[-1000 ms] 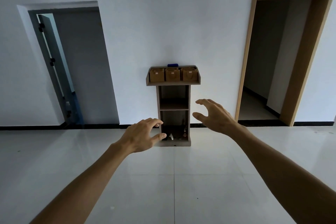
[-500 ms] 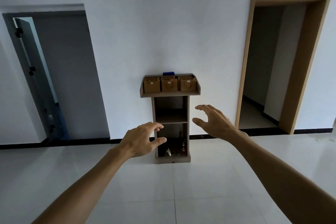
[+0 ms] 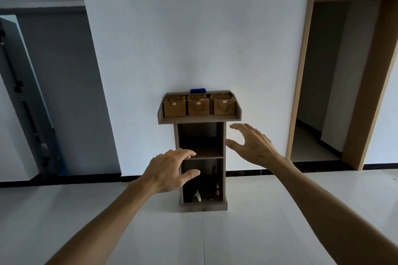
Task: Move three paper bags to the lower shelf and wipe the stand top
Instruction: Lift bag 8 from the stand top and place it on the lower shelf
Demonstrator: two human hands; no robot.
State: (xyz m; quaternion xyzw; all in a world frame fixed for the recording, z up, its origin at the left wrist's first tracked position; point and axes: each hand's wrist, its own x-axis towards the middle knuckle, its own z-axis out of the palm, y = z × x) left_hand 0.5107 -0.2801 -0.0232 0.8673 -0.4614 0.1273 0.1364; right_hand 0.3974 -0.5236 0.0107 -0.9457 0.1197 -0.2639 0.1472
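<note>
Reaching out with left hand point(image 3: 168, 173) and right hand point(image 3: 254, 146), fingers spread and holding nothing, toward stand point(image 3: 224, 178) at 12 o'clock, three paper bags point(image 3: 198, 107) sitting on its top.

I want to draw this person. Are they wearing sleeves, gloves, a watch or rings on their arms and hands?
No. Both arms are bare as far as the picture shows, with no sleeves in view. The left hand and the right hand have no gloves, and no watch, bracelet or ring shows on the wrists or fingers. Draw two long bare arms reaching forward from the bottom corners.
</note>
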